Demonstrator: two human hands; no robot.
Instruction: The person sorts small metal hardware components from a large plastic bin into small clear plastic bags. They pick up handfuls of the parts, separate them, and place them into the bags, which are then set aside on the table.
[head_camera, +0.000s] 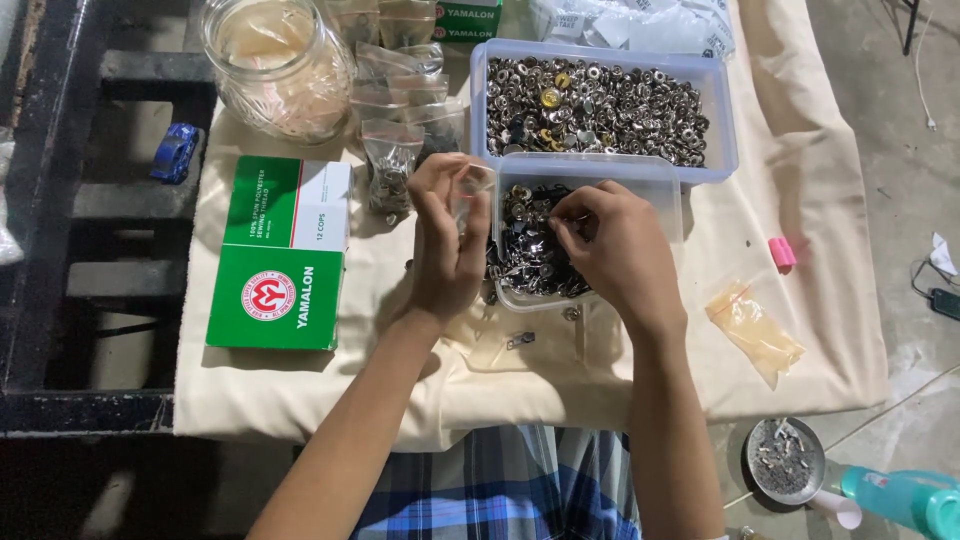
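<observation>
A small clear bag (472, 190) is pinched open by the left hand (447, 245) just left of the near tray (660, 190); snap fasteners (530, 250) inside are gripped by the right hand (612, 250). Few pieces are best lifted, the bag mouth kept wide.

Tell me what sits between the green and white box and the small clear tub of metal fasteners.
In the head view, the left hand is raised between the green and white box and the small clear tub, pinching a small clear bag; a filled bag lies just behind.
</observation>
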